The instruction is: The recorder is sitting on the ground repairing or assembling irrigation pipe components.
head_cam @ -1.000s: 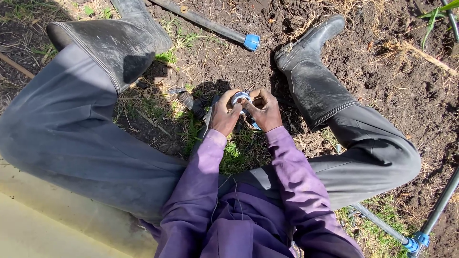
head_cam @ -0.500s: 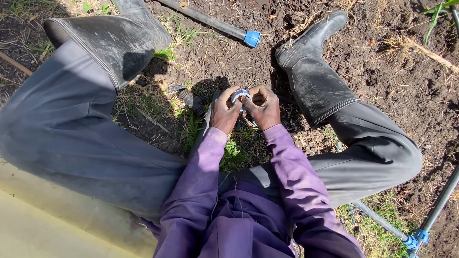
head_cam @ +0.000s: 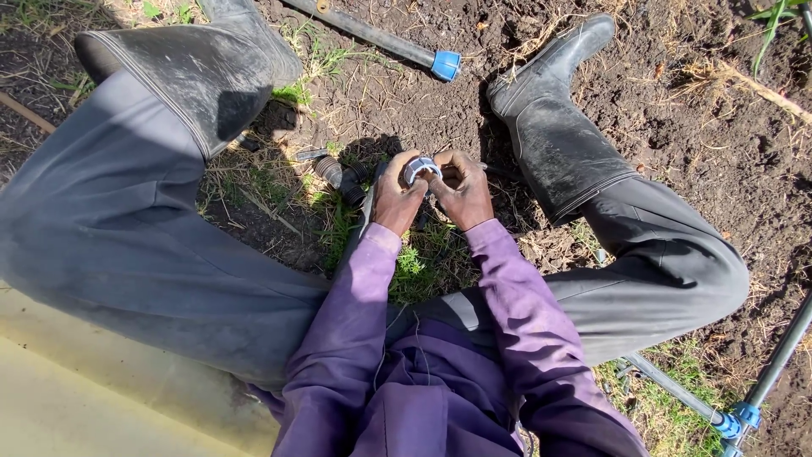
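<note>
Both the left hand and the right hand clamp a small grey-blue ring fitting, mostly hidden by fingers. Far beyond, a black pipe runs off the top edge.

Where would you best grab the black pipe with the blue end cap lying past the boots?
Grip the black pipe on its bare shaft just behind the blue cap, coming from above. It lies flat on the soil, its length open between the boots; the cap end is thicker, so fingers would likely close less surely there.

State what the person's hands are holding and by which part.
Both the left hand and right hand grip a small grey-blue ring fitting by its rim, fingers pinching opposite sides.
</note>
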